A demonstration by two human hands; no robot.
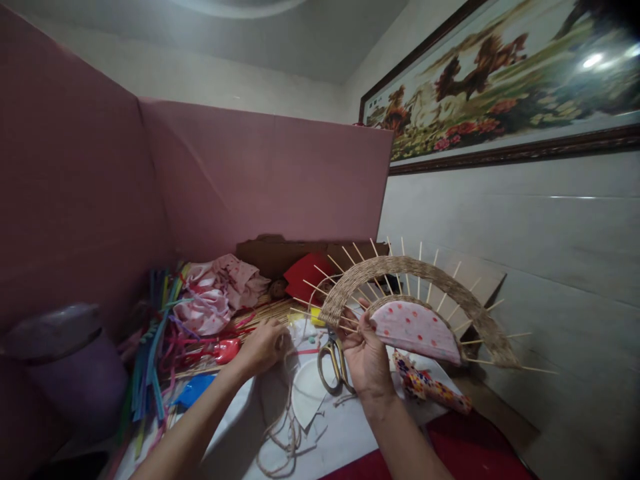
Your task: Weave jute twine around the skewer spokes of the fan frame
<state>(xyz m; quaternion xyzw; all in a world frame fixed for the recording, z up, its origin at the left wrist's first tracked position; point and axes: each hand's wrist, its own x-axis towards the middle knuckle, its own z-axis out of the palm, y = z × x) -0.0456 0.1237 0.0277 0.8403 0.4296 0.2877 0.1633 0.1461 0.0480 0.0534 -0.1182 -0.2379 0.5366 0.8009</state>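
My right hand [369, 357] grips a half-round woven fan frame at its lower left end, the thumb on its front. The frame has thin wooden sticks fanning out, a woven twine band [383, 267] across them, and a pink half-disc of fabric with red dots [417, 328] at the centre. My left hand [266, 343] is closed, with fingertips pinched at the twine [289, 393], which hangs in loops to the table. Brass-coloured scissors [327, 370] lie just left of my right hand. A white piece of paper or card [307, 393] lies under the twine.
Pink crumpled fabric [215, 287], coloured pipe cleaners [157, 353] and sticks lie at the left. A floral cloth piece [430, 387] is at the right. A purple bin [70, 373] stands beside the table. Cardboard [267, 257] and a pink partition [270, 180] stand behind.
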